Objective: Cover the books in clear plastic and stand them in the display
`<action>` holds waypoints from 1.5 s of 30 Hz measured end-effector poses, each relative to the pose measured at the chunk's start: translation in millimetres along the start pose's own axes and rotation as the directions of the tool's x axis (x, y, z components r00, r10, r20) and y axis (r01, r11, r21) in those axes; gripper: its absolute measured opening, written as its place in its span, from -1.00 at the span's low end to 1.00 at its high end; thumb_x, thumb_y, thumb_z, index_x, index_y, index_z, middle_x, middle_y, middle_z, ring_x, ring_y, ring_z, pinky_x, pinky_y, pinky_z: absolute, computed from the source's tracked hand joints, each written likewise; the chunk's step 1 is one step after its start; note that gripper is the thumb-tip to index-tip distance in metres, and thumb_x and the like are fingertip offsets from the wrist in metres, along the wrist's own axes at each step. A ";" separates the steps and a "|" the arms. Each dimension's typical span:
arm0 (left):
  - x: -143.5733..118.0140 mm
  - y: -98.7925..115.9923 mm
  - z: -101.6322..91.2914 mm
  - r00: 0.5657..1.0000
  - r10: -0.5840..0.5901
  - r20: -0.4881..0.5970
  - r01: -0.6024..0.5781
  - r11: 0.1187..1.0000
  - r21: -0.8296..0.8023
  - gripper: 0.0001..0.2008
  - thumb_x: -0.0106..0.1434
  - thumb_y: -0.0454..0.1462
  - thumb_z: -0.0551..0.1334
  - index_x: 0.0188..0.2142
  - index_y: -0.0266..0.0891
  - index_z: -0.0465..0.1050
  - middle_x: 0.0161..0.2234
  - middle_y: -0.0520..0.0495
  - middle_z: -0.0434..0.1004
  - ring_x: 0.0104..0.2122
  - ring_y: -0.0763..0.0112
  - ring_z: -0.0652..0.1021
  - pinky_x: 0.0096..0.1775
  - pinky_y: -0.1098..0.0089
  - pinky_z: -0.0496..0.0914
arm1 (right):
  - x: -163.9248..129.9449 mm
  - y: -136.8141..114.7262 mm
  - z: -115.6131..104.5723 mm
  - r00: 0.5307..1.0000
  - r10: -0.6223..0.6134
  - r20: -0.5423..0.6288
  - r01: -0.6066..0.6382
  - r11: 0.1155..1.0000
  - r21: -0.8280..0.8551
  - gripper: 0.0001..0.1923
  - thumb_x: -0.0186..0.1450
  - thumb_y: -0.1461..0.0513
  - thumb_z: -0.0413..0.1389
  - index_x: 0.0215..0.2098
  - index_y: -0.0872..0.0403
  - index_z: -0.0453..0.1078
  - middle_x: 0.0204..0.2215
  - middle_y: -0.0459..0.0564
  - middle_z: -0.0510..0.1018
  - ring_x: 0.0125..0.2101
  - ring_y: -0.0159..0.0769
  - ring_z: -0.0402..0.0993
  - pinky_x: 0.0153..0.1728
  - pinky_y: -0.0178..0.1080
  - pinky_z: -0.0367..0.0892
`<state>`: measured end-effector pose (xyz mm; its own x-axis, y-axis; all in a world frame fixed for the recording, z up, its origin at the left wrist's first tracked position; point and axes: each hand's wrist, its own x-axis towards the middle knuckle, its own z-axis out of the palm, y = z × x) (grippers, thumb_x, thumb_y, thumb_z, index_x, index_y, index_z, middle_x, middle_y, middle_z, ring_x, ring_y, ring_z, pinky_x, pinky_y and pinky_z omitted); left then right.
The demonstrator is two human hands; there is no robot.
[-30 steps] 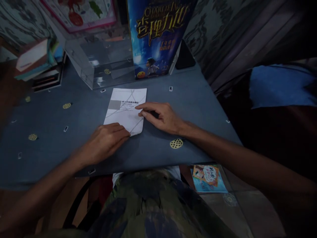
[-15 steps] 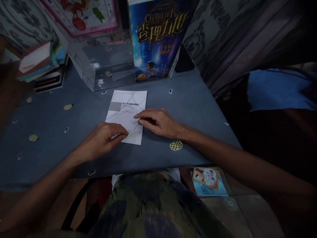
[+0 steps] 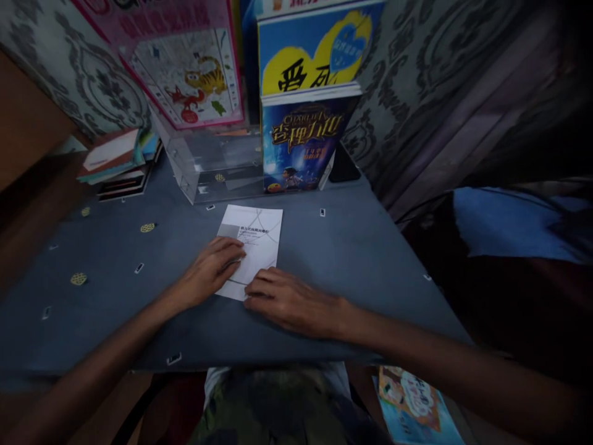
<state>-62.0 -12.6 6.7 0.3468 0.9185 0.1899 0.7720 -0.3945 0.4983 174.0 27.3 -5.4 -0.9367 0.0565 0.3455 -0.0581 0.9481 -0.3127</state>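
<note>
Paper [image 3: 257,238], a white printed sheet with a grey block and thin curved lines, lies flat on the blue-grey table [image 3: 361,259], just in front of the clear plastic box [image 3: 208,164] and the upright blue book [image 3: 299,145].

Furthest left, a stack of books [image 3: 120,164] sits at the table's far corner, well apart from the sheet. Next comes the left hand [image 3: 208,275], palm down, its fingers spread loosely over the sheet's left edge; its grip closes on nothing and only presses the paper down. The right hand [image 3: 287,300] lies flat at the sheet's near right corner, fingertips touching the edge, likewise pressing with nothing pinched.

With both hands only pressing, the sheet could slide on the smooth table if one palm pushes harder than the other, and any crease would then run crooked. A finger catching the near corner might crumple it.

Dim light swallows much: the print is too small to read, the hands cover the sheet's near edge, and whether that corner is folded or lifted cannot be told. A second booklet [image 3: 412,402] on the floor is cut off by the frame.
</note>
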 end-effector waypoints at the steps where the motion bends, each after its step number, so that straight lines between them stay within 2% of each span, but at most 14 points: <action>1: 2.5 -5.7 1.0 1.000 0.009 0.001 -0.009 0.999 0.039 -0.72 0.44 -0.22 0.09 0.02 -0.21 0.49 0.07 -0.21 0.52 0.10 0.16 0.50 0.12 0.12 0.41 | 0.4 0.6 -0.7 1.000 0.009 0.001 -0.009 0.999 0.036 -0.81 0.47 0.34 0.02 -0.08 0.14 0.47 -0.16 0.09 0.58 -0.13 -0.22 0.39 -0.08 -0.17 0.35; 4: 15.0 -25.1 2.0 1.000 -0.015 0.014 0.012 0.988 0.151 -0.62 0.46 -0.16 0.07 0.17 -0.22 0.40 0.23 -0.25 0.41 0.22 0.09 0.42 0.22 0.01 0.34 | 1.8 4.1 -2.8 0.999 0.032 0.006 -0.033 0.989 0.146 -0.79 0.47 0.33 0.01 -0.08 0.16 0.48 -0.15 0.09 0.58 -0.11 -0.22 0.40 -0.04 -0.17 0.38; 8: 37.2 -54.6 5.3 0.997 -0.063 -0.033 0.070 0.961 0.268 -0.53 0.47 -0.10 0.05 0.25 -0.25 0.33 0.32 -0.27 0.30 0.32 0.07 0.32 0.31 -0.02 0.21 | 1.4 5.4 -2.3 0.995 0.097 0.019 -0.098 0.963 0.250 -0.83 0.46 0.28 0.07 -0.09 0.13 0.51 -0.14 0.08 0.59 -0.08 -0.21 0.44 -0.01 -0.16 0.42; 11: 47.8 -69.5 10.8 0.996 -0.058 -0.073 0.078 0.944 0.320 -0.51 0.47 -0.09 0.04 0.27 -0.26 0.31 0.34 -0.28 0.28 0.35 0.09 0.28 0.34 -0.01 0.15 | -2.1 11.5 1.5 0.980 0.197 -0.005 -0.190 0.953 0.234 -0.73 0.47 0.19 0.07 0.06 0.13 0.46 0.04 0.17 0.56 0.10 -0.15 0.42 0.14 -0.06 0.39; 15: 49.2 -71.7 15.3 0.995 -0.045 -0.085 0.073 0.928 0.366 -0.52 0.48 -0.11 0.00 0.29 -0.24 0.28 0.36 -0.26 0.26 0.37 0.12 0.24 0.35 -0.01 0.12 | -5.7 41.4 3.5 0.930 0.366 -0.022 -0.363 0.927 0.095 -0.52 0.49 0.10 0.00 0.30 0.14 0.28 0.35 0.26 0.27 0.35 -0.05 0.17 0.30 0.09 0.25; 19: 48.3 -66.2 13.7 0.996 -0.063 -0.061 0.082 0.926 0.369 -0.51 0.48 -0.12 -0.01 0.29 -0.27 0.28 0.36 -0.27 0.24 0.37 0.13 0.24 0.35 0.01 0.12 | -3.8 80.1 -4.3 0.850 0.524 -0.048 -0.526 0.850 -0.032 -0.46 0.50 0.08 -0.07 0.37 0.10 0.20 0.40 0.22 0.19 0.39 -0.01 0.12 0.37 0.18 0.09; 22: 49.4 -64.1 12.9 0.995 -0.087 -0.053 0.101 0.929 0.357 -0.51 0.48 -0.13 -0.01 0.29 -0.28 0.29 0.36 -0.28 0.24 0.38 0.11 0.23 0.34 -0.01 0.11 | -1.0 93.2 -10.9 0.820 0.569 -0.061 -0.573 0.815 -0.089 -0.43 0.50 0.08 -0.11 0.38 0.18 0.17 0.41 0.26 0.16 0.40 -0.01 0.07 0.38 0.20 0.05; 27: 49.6 -62.6 14.0 0.993 -0.098 -0.060 0.113 0.936 0.335 -0.51 0.47 -0.14 0.01 0.29 -0.30 0.29 0.36 -0.30 0.24 0.37 0.07 0.23 0.35 -0.03 0.07 | 0.2 78.5 -8.8 0.811 0.583 -0.038 -0.580 0.796 -0.174 -0.36 0.50 0.03 -0.09 0.39 0.26 0.12 0.40 0.34 0.14 0.42 0.02 0.01 0.38 0.20 0.03; 33: 47.8 -58.8 13.8 0.991 -0.114 -0.068 0.129 0.942 0.310 -0.53 0.46 -0.16 0.04 0.28 -0.29 0.30 0.35 -0.30 0.26 0.38 0.08 0.23 0.35 -0.03 0.07 | -8.6 35.3 4.4 0.838 0.545 0.025 -0.529 0.823 -0.206 -0.06 0.37 -0.24 0.00 0.41 0.28 0.08 0.41 0.44 0.07 0.44 0.18 -0.12 0.37 0.29 -0.06; 36: 47.0 -55.4 14.4 0.985 -0.133 -0.110 0.162 0.935 0.315 -0.54 0.45 -0.17 0.07 0.25 -0.30 0.33 0.33 -0.33 0.28 0.35 0.05 0.27 0.34 -0.03 0.11 | -12.5 18.6 7.4 0.845 0.530 0.064 -0.512 0.839 -0.186 0.04 0.29 -0.33 0.00 0.44 0.23 0.04 0.44 0.42 0.00 0.45 0.23 -0.19 0.36 0.32 -0.08; 40: 45.6 -51.0 14.5 0.961 -0.194 -0.198 0.249 0.919 0.307 -0.58 0.41 -0.17 0.11 0.18 -0.31 0.41 0.28 -0.37 0.35 0.31 -0.03 0.33 0.29 -0.07 0.19 | -13.0 11.7 6.5 0.832 0.543 0.111 -0.525 0.836 -0.161 0.10 0.26 -0.35 0.01 0.45 0.22 0.01 0.45 0.41 -0.04 0.45 0.24 -0.22 0.37 0.32 -0.12; 43: 45.5 -51.7 12.8 0.951 -0.200 -0.234 0.251 0.944 0.215 -0.58 0.38 -0.20 0.12 0.17 -0.31 0.41 0.21 -0.33 0.45 0.25 -0.02 0.39 0.26 -0.09 0.23 | -12.0 12.4 5.0 0.827 0.551 0.114 -0.534 0.833 -0.144 0.10 0.25 -0.35 0.02 0.45 0.23 0.02 0.44 0.42 -0.04 0.45 0.24 -0.23 0.37 0.31 -0.13; 45: 46.4 -55.1 11.4 0.941 -0.217 -0.259 0.243 0.967 0.074 -0.56 0.35 -0.21 0.13 0.18 -0.29 0.39 0.16 -0.28 0.50 0.18 0.03 0.47 0.24 -0.06 0.27 | -11.9 12.9 4.8 0.827 0.551 0.111 -0.537 0.833 -0.132 0.10 0.25 -0.35 0.04 0.45 0.23 0.02 0.44 0.42 -0.04 0.45 0.24 -0.24 0.37 0.32 -0.14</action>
<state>-82.3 51.4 -21.6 0.0210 0.9570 0.2892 0.8704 -0.1599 0.4657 182.7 37.4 -17.8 -0.8453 0.5340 0.0153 0.5000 0.8009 -0.3296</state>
